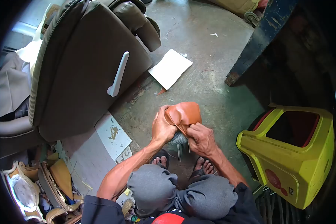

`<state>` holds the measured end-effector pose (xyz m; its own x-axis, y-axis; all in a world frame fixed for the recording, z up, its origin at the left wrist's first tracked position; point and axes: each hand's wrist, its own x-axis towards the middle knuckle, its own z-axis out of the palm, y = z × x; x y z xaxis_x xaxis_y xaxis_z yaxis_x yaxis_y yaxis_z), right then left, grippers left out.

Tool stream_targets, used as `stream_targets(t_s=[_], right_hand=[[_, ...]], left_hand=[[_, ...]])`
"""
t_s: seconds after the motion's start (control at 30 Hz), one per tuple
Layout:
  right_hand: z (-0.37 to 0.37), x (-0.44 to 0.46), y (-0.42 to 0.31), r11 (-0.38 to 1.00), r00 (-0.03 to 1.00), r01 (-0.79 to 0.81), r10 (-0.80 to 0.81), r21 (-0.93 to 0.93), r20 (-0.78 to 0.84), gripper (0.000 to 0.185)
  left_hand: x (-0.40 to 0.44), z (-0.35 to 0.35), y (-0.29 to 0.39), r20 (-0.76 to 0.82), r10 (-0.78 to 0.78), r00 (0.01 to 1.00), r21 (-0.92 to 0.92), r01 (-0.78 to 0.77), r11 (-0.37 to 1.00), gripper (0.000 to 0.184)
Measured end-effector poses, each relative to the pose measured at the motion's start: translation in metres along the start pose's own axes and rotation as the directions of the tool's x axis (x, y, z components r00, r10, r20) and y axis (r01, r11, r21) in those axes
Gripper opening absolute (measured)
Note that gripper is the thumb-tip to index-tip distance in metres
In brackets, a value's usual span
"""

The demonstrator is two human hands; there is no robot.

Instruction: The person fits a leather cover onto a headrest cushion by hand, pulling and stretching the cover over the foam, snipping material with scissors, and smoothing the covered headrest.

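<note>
An orange-brown leather-like cover (189, 111) is between my hands, in front of my knees. My left hand (162, 126) presses against its left side, with the fingers curled round the edge. On the near right side, my right hand (201, 138) is closed in a fist on a fold of the same cover. The material looks puffed out and creased in the middle; what is inside it, if anything, is hidden. Just below, a small grey rounded support (178, 139) with thin metal legs shows partly between my feet.
A large dark brown reclining chair (87, 71) with a grey lever stands at the left. Beyond the cover, a white sheet-like pad (170, 68) lies on the concrete floor (212, 99). A yellow plastic bin (298, 164) is at the right, near a blue post (263, 39). Ornate frame pieces (50, 183) lie lower left.
</note>
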<state>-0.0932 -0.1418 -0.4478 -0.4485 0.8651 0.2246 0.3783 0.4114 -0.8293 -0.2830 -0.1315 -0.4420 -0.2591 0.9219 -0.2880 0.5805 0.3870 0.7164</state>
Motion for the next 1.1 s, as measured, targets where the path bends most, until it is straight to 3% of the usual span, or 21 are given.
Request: stream_targets(t_s=[0.13,0.2,0.23,0.33,0.4,0.43,0.47,0.5,0.53,0.57,0.6,0.63,0.7,0.77,0.83,0.87,0.9,0.97,1.0,1.07,1.1], right_hand=[[-0.005,0.001,-0.016,0.994,0.998,-0.061,0.061,-0.090,-0.002,0.022],[-0.012,0.005,-0.019,0.979,0.988,-0.156,0.154,-0.130,-0.030,0.039],[-0.014,0.001,-0.018,0.980,0.989,-0.145,0.141,-0.139,-0.033,0.039],[-0.014,-0.018,-0.018,0.955,0.954,-0.296,0.295,0.002,-0.050,0.066],[-0.010,-0.027,-0.019,0.959,0.957,-0.283,0.285,0.032,-0.058,0.067],[-0.007,-0.031,-0.019,0.964,0.964,-0.255,0.259,0.070,-0.056,0.069],[-0.008,-0.032,-0.023,0.968,0.966,-0.252,0.252,0.006,-0.062,0.069],[-0.007,-0.034,-0.020,0.967,0.965,-0.253,0.253,0.004,-0.062,0.069],[-0.007,-0.037,-0.014,0.953,0.949,-0.302,0.299,-0.014,-0.103,0.067],[-0.008,-0.038,-0.010,0.936,0.928,-0.350,0.341,-0.035,-0.152,0.066],[-0.016,-0.035,-0.007,0.947,0.941,-0.318,0.311,-0.038,-0.137,0.064],[-0.024,-0.033,-0.009,0.945,0.940,-0.322,0.312,-0.056,-0.141,0.064],[-0.043,-0.031,-0.019,0.947,0.949,-0.309,0.313,-0.087,0.036,0.061],[-0.059,-0.030,-0.027,0.940,0.942,-0.331,0.334,-0.080,0.031,0.051],[-0.080,-0.019,-0.032,0.904,0.904,-0.426,0.427,0.033,-0.010,0.042],[-0.083,-0.006,-0.041,0.900,0.889,-0.436,0.430,-0.004,-0.158,0.031],[-0.082,0.007,-0.035,0.898,0.887,-0.439,0.431,-0.013,-0.163,0.031],[-0.079,0.033,-0.005,0.950,0.895,-0.313,0.298,0.009,-0.331,0.034],[-0.077,0.045,0.014,0.949,0.896,-0.316,0.298,-0.002,-0.330,0.034],[-0.070,0.062,0.051,0.944,0.941,-0.312,0.323,0.109,-0.098,0.040],[-0.069,0.068,0.060,0.945,0.943,-0.312,0.321,0.102,-0.092,0.040]], left_hand=[[0.007,0.009,-0.001,-0.154,0.048,0.987,0.133,-0.027,0.991,0.074],[0.009,0.013,0.013,-0.186,0.097,0.978,0.109,-0.078,0.991,0.075],[0.005,0.011,0.023,-0.215,0.120,0.969,0.095,-0.102,0.990,0.075],[-0.004,-0.001,0.026,-0.071,0.061,0.996,0.003,-0.061,0.998,0.083],[-0.014,-0.014,0.016,0.104,0.092,0.990,-0.073,-0.085,0.994,0.080],[-0.014,-0.019,0.009,0.112,0.093,0.989,-0.077,-0.085,0.993,0.080],[-0.011,-0.024,0.002,0.260,0.044,0.965,-0.524,0.103,0.846,0.075],[-0.008,-0.032,-0.004,0.406,0.067,0.911,-0.810,0.325,0.488,0.071],[-0.007,-0.043,-0.008,0.411,0.203,0.889,-0.894,0.348,0.284,0.064],[-0.006,-0.037,-0.010,0.416,0.213,0.884,-0.892,0.351,0.286,0.064],[-0.010,-0.022,-0.013,0.287,0.250,0.925,-0.767,0.066,0.638,0.065],[-0.013,-0.007,-0.011,0.169,0.338,0.926,-0.474,-0.225,0.852,0.065],[-0.013,0.009,-0.011,0.104,0.333,0.937,-0.446,-0.256,0.858,0.065],[-0.010,0.021,-0.015,0.007,0.349,0.937,-0.522,-0.295,0.801,0.065],[-0.011,0.019,-0.004,-0.051,0.408,0.912,-0.446,-0.386,0.807,0.064],[-0.012,0.019,0.000,-0.056,0.443,0.895,-0.390,-0.428,0.816,0.064],[-0.012,0.019,0.004,-0.058,0.481,0.875,-0.328,-0.472,0.818,0.065],[-0.014,0.028,0.015,-0.086,0.514,0.854,-0.301,-0.514,0.803,0.062],[-0.015,0.033,0.020,-0.083,0.512,0.855,-0.291,-0.512,0.808,0.060],[-0.013,0.046,0.026,-0.144,0.538,0.830,-0.271,-0.556,0.786,0.049],[-0.006,0.049,0.030,-0.150,0.534,0.832,-0.276,-0.554,0.785,0.049]])
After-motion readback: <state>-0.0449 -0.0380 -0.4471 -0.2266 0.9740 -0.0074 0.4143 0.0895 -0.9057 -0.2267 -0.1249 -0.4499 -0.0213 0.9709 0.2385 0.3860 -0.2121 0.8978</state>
